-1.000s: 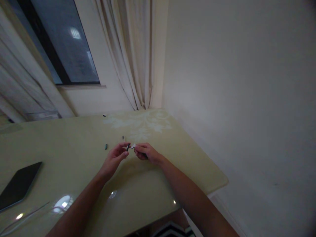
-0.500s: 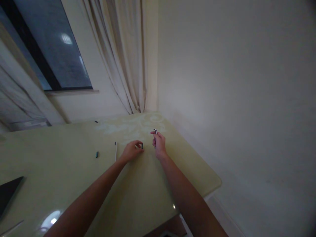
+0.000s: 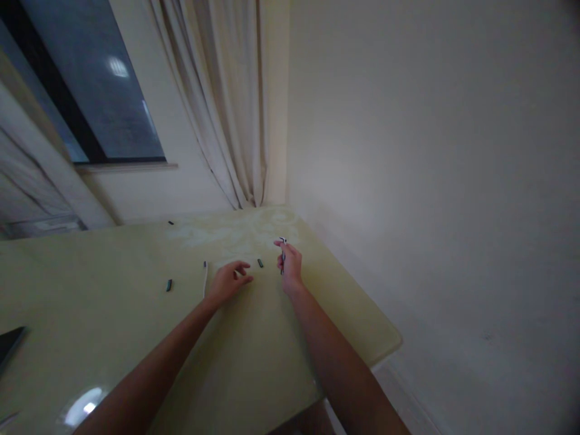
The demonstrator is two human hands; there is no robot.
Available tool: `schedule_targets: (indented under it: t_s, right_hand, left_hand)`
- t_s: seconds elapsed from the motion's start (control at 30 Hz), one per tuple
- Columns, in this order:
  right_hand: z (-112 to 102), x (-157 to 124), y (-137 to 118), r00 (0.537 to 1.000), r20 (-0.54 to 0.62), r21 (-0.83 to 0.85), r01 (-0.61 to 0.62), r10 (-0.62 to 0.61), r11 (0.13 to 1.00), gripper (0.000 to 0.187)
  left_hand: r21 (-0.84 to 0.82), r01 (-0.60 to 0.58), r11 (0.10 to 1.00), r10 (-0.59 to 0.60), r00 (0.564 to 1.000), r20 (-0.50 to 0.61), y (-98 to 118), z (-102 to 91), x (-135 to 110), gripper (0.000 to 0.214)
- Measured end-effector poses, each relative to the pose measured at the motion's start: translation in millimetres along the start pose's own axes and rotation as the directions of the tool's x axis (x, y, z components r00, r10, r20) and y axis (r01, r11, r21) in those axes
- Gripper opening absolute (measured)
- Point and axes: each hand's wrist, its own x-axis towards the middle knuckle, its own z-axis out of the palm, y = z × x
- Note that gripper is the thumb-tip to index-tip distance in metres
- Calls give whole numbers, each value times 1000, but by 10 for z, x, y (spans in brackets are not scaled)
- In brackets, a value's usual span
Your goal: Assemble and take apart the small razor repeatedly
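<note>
My left hand [image 3: 230, 282] hovers over or rests on the table, fingers spread and holding nothing. Just right of its fingertips lies a small dark oblong piece [image 3: 260, 263], apart from the hand. My right hand [image 3: 290, 263] is closed around a slim black-and-white object [image 3: 283, 241] with a short prong at its top; its exact kind is too small to make out, and the fingers cover its middle. Behind my left wrist lies a thin white stick with a dark tip [image 3: 205, 277], partly hidden by the forearm.
Another small dark oblong piece [image 3: 169, 285] lies on the pale glossy table [image 3: 258, 350] to the left. A smaller dark bit [image 3: 171, 223] sits near the far edge. A black flat object [image 3: 9, 345] enters at left. A wall [image 3: 408, 181] borders the table's right side.
My left hand has let go of the small dark oblong piece and drawn back to the left. The piece now lies on the table. My right hand keeps its hold.
</note>
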Motion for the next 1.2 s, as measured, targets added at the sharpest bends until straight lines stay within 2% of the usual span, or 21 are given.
schedule_targets:
  t_s: [0.03, 0.1, 0.17, 0.23, 0.3, 0.37, 0.47, 0.57, 0.67, 0.73, 0.8, 0.9, 0.97, 1.0, 1.1, 1.2]
  right_hand:
    - [1, -11, -1, 1000, 8, -6, 0, 0, 1000, 48]
    - [12, -30, 11, 1000, 30, -27, -1, 2, 1000, 47]
    - [34, -49, 39, 998, 56, -57, -7, 10, 998, 46]
    - [62, -73, 81, 996, 83, -82, -6, 13, 997, 45]
    - [86, -103, 125, 994, 109, -100, 1, 10, 995, 44]
    - [98, -137, 156, 991, 137, -118, 10, 7, 993, 43]
    - [96, -188, 171, 988, 157, -144, 19, 4, 989, 42]
    - [103, -229, 166, 986, 167, -163, 19, 8, 986, 42]
    - [148, -282, 169, 981, 195, -172, 25, 10, 985, 42]
    - [197, -346, 171, 968, 248, -175, 0, 45, 985, 41]
    - [250, -442, 163, 924, 359, -180, -70, 132, 981, 41]
    - [319, -619, 119, 781, 569, -176, -188, 256, 966, 44]
    - [348, -721, 79, 691, 667, -150, -240, 278, 959, 45]
    - [356, -760, 62, 662, 699, -131, -256, 273, 958, 44]
    - [361, -812, 44, 615, 748, -99, -272, 251, 957, 43]
    - [353, -801, 62, 628, 744, -126, -201, 227, 971, 43]
  left_hand:
    - [25, -41, 999, 42, 999, -28, -92, -139, -86, 25]
    - [87, -46, 995, 56, 992, -114, -361, -472, -251, 33]
    - [146, 28, 989, 7, 973, -233, -692, -822, -397, 42]
    - [275, 173, 946, -80, 944, -320, -995, -1106, -508, 48]
    - [379, 289, 879, -153, 925, -349, -1194, -1272, -569, 56]
    - [434, 331, 838, -204, 927, -313, -1273, -1327, -574, 63]
    - [443, 350, 825, -264, 933, -246, -1253, -1317, -519, 59]
    - [414, 354, 839, -270, 930, -247, -1215, -1306, -483, 52]
    - [350, 317, 881, -207, 925, -319, -1147, -1261, -515, 47]
    - [252, 202, 946, -99, 924, -370, -1008, -1171, -564, 45]
    - [121, 7, 993, 44, 909, -414, -772, -1025, -622, 45]
    - [-18, -256, 966, 230, 892, -389, -331, -755, -716, 43]
    - [-79, -374, 924, 326, 879, -348, -88, -600, -778, 39]
    - [-104, -411, 906, 355, 870, -342, 0, -542, -807, 37]
    - [-162, -448, 879, 371, 858, -355, 120, -458, -868, 34]
    - [-245, -396, 885, 308, 892, -330, 114, -475, -888, 43]
